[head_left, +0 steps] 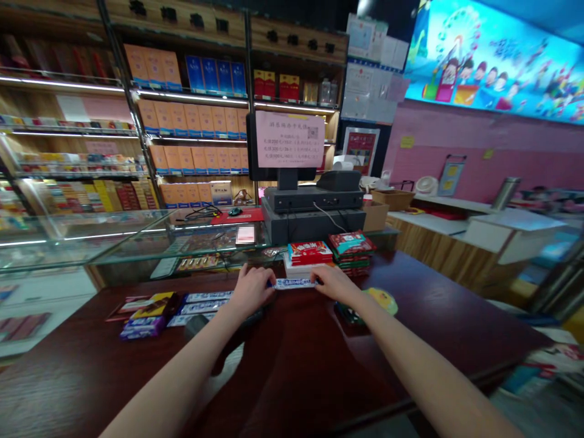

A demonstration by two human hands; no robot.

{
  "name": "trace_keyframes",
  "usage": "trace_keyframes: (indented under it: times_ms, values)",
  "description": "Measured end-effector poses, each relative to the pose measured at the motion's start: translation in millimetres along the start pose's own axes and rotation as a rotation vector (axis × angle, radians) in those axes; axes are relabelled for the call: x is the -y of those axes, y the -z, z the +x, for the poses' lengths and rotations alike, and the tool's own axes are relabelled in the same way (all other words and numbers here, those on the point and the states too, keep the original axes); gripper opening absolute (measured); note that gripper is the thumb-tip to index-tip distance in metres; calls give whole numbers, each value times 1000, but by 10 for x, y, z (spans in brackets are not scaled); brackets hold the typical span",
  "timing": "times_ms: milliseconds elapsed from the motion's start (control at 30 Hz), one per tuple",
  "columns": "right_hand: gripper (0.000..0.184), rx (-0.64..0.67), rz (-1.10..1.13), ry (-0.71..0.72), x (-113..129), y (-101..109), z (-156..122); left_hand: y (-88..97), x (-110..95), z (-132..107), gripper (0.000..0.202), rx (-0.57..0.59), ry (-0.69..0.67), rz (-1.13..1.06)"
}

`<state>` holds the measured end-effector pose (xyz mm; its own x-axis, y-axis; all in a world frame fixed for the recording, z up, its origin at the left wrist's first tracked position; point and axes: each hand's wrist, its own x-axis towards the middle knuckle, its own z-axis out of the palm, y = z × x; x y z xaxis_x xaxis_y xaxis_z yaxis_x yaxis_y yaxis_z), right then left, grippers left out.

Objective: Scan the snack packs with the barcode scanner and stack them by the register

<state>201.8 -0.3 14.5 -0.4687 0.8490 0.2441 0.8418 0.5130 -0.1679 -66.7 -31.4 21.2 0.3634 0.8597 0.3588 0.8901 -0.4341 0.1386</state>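
Pinching its ends, your left hand (252,291) and right hand (335,285) held a slim blue-and-white packet (294,283) before the red packs (310,252); whether it touched the dark table (296,365) was unclear. Your fingers (270,281) covered its tips, and your left forearm (182,365) partly hid a grey object (195,326).

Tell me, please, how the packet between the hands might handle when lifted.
The packet seems fairly stiff, spanning straight between left hand and right hand. Being slim, it is probably light; its flat-looking shape should resist rolling.
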Motion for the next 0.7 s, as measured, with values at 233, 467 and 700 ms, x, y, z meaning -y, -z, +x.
trace_keyframes:
  times_ms: [233,467,700]
  values:
    - [22,115,-91,-59,-182,19,-47,-219,-261,106,12,74,-19,68]
    - [29,224,-160,-75,-185,59,-40,-392,-449,144,13,109,-38,133]
    - [38,275,-168,-56,-137,156,-82,-515,-521,150,24,98,-67,205]
